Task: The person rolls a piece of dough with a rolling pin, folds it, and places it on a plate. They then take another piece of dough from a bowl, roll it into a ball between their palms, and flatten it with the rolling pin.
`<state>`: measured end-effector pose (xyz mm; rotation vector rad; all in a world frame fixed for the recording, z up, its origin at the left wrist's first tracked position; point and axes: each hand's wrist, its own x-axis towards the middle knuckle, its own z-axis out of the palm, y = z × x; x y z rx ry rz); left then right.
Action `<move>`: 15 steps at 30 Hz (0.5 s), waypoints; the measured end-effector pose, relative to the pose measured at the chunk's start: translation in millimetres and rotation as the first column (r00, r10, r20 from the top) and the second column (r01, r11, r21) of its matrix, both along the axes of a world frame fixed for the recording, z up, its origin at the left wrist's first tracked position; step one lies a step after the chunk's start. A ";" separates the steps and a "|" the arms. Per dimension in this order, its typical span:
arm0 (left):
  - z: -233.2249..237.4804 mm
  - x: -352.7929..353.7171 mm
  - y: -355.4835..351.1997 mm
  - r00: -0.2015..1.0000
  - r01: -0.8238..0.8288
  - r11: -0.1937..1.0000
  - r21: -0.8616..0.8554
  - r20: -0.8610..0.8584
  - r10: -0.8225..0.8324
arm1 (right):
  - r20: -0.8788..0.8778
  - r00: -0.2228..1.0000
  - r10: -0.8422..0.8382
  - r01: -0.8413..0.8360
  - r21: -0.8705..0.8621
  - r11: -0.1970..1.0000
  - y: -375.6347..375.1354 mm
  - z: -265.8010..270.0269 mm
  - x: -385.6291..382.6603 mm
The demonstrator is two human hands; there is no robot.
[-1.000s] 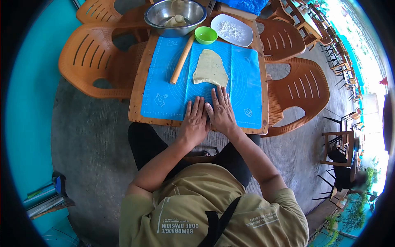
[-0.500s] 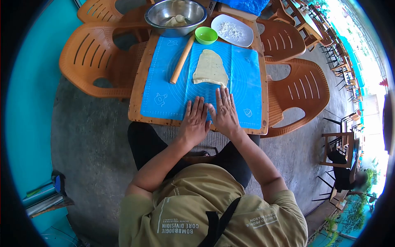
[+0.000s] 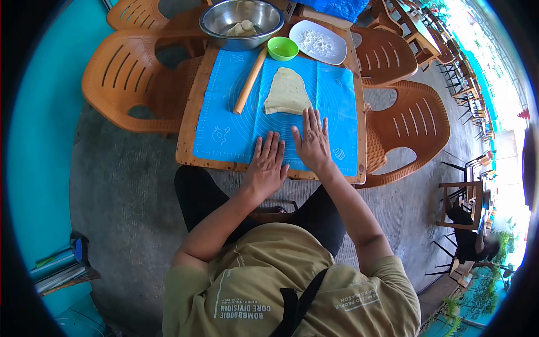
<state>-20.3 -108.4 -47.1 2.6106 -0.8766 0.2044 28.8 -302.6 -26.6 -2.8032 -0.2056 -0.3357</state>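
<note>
A flat, pale sheet of dough (image 3: 287, 92) lies on the blue mat (image 3: 224, 121), its near edge slightly thicker. My right hand (image 3: 313, 143) is spread over the mat, its fingertips at the dough's near right corner. Flat on the mat's near edge rests my left hand (image 3: 268, 165), holding nothing, with its fingers extended below the dough. A wooden rolling pin (image 3: 250, 81) lies to the left of the dough. Behind it stand a green bowl (image 3: 282, 49) and a white plate (image 3: 319, 43) with white powder.
A metal bowl (image 3: 241, 25) with pieces of dough stands at the far left of the wooden table (image 3: 185, 137). Orange chairs (image 3: 140, 81) flank the table on both sides. A blue plastic bag lies at the far end. Another person sits at the far right.
My right hand has moved right and forward, away from my left hand, to the dough's corner. The small tip at that corner no longer shows. My left hand has hardly moved.
</note>
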 end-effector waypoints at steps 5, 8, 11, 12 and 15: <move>0.0 0.7 0.3 1.000 -0.002 1.000 0.027 0.009 0.001 | -0.104 0.994 0.022 -0.027 -0.042 0.999 4.7 -8.2 -42.7; -0.6 -0.4 -0.3 1.000 0.004 1.000 0.023 0.009 -0.004 | -0.048 0.999 0.026 -0.030 -0.081 0.996 2.6 -11.0 -46.7; 1.9 0.9 -0.3 1.000 -0.001 1.000 0.022 0.013 0.000 | -0.021 0.999 0.024 -0.026 -0.082 0.996 0.3 -14.8 -34.4; 2.4 0.5 0.2 1.000 0.000 1.000 0.026 0.008 0.000 | -0.019 1.000 0.010 -0.012 -0.085 0.996 0.3 -15.6 -30.6; -0.7 0.3 -0.5 1.000 -0.007 1.000 0.014 0.004 0.007 | -0.001 1.000 -0.005 0.005 -0.088 0.996 -1.8 -17.2 -16.9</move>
